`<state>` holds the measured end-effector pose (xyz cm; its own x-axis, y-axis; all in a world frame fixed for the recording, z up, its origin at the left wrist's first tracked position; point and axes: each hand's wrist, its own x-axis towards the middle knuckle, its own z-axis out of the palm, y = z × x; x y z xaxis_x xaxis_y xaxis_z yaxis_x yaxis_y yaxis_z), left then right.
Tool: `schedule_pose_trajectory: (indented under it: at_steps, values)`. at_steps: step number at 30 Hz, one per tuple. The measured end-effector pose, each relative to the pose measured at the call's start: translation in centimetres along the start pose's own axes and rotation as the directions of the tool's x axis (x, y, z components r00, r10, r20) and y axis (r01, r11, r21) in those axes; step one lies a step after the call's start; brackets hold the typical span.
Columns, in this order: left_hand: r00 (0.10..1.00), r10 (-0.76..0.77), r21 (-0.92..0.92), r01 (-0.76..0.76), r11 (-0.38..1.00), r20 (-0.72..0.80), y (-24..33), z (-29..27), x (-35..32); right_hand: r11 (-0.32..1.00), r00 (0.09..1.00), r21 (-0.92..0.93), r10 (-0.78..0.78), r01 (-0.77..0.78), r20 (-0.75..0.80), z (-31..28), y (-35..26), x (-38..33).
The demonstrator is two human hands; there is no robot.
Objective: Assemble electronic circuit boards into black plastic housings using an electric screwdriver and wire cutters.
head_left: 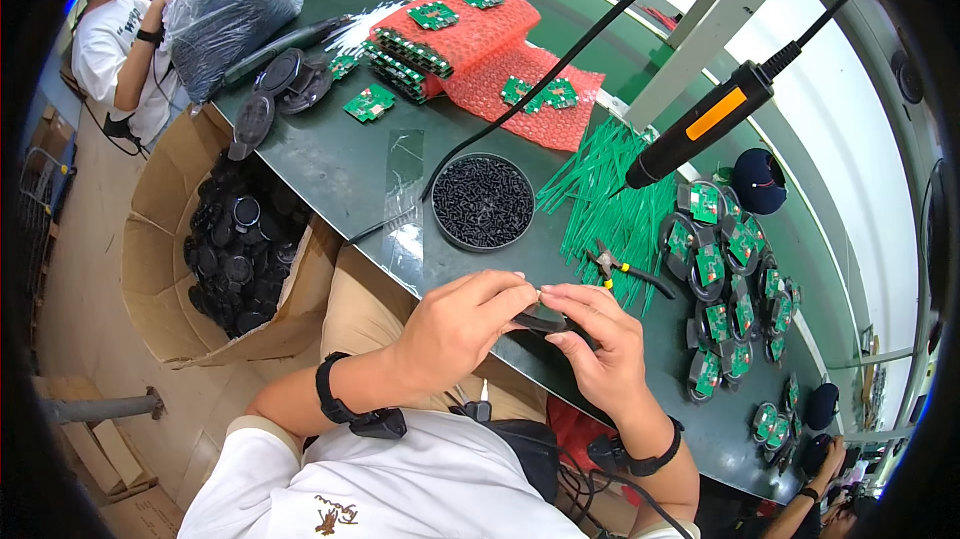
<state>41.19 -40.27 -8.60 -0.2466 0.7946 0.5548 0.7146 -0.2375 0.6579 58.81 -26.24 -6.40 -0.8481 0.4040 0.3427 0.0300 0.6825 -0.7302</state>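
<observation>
Near the front edge of the table, my left hand (468,319) and my right hand (608,344) are closed on a black rounded plastic part (543,319). Fingertips of both hands meet over its top and cover much of it, and a small pale bit shows between them. Just beyond the hands stands a round dish (436,224) full of small black screw-like pieces. To its right lie a pair of side cutters (625,269) with yellow and black handles and a spread of thin green strips (600,214).
An electric screwdriver (700,124) hangs at the right. Red bubble wrap (500,24) and green circuit boards (369,103) lie farther back. Black housings with boards (709,269) cover the right side. At left, a cardboard box (160,239) holds black round parts; a person (115,39) sits beyond.
</observation>
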Motion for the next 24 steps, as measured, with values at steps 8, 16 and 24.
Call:
schedule_pose_trajectory:
  at_steps: [8,16,24]
  values:
    - [1.000,-0.014,-0.035,0.014,0.999,-0.008,-0.16,-0.17,0.21,0.998,1.000,0.055,0.005,-0.004,-0.009,0.21,0.09,-0.05]
    - [0.999,-0.042,-0.060,0.041,0.997,-0.011,0.15,-0.04,0.24,0.997,0.997,-0.050,-0.065,0.063,-0.034,0.14,0.35,0.20]
    - [0.999,-0.053,-0.073,0.053,0.996,0.005,-0.16,0.01,0.30,1.000,0.998,0.005,0.013,-0.013,-0.058,0.27,0.31,-0.29]
